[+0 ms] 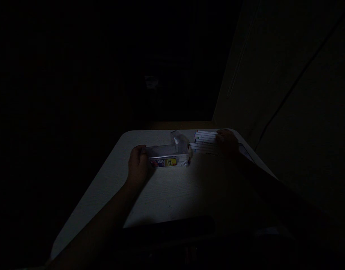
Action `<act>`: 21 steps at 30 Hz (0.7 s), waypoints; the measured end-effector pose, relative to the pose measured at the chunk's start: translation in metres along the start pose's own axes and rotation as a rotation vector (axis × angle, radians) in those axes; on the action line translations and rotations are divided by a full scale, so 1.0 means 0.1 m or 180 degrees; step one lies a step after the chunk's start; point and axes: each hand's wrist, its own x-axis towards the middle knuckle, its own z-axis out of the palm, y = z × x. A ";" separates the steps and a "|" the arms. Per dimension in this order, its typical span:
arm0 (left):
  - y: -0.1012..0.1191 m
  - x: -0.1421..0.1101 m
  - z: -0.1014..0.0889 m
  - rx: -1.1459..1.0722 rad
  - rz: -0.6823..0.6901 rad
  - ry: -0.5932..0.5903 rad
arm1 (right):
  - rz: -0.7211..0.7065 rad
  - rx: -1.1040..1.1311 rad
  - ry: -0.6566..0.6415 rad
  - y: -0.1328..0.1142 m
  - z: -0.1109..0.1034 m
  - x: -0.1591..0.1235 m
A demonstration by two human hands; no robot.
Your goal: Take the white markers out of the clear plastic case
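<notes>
The scene is very dark. My left hand [137,165] grips the left end of a clear plastic case [169,154] with a yellow and red label, lying on a pale table [166,191]; its lid stands open at the right end. My right hand [227,143] rests on the right ends of a row of several white markers [204,142] lying side by side just right of the case. Whether its fingers pinch one marker cannot be made out.
A wall or panel [287,93] rises close along the table's right edge. A dark flat object [172,227] lies at the near edge of the table. Everything beyond the far edge is black.
</notes>
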 end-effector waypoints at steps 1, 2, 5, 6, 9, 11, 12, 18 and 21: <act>0.00 0.00 0.00 0.0060 -0.0002 -0.0012 | -0.0496 0.0045 -0.0079 -0.09 0.03 -0.07; -0.01 0.00 0.00 0.0105 -0.0005 -0.0034 | -0.0961 0.0077 -0.0193 -0.17 0.06 -0.14; -0.04 0.02 0.00 0.0114 0.0008 -0.0080 | -0.1537 0.0243 -0.0257 -0.38 0.14 -0.32; -0.04 0.02 0.00 0.0111 0.0021 -0.0070 | -0.1527 0.0372 -0.0201 -0.44 0.16 -0.36; -0.05 0.03 0.00 0.0128 0.0032 -0.0029 | -0.1180 0.0918 -0.0112 -0.64 0.19 -0.43; -0.02 0.02 0.00 0.0128 0.0003 -0.0031 | -0.1033 0.1221 -0.0477 -0.79 0.17 -0.45; 0.00 0.01 0.00 0.0125 -0.0005 -0.0031 | -0.1018 0.1279 -0.0746 -0.86 0.16 -0.45; 0.04 -0.01 -0.02 0.0153 -0.0003 -0.0045 | -0.0579 0.0838 -0.1082 -1.10 0.10 -0.50; 0.01 0.00 -0.01 0.0128 0.0014 -0.0048 | -0.0202 0.0789 -0.1195 -1.12 0.11 -0.51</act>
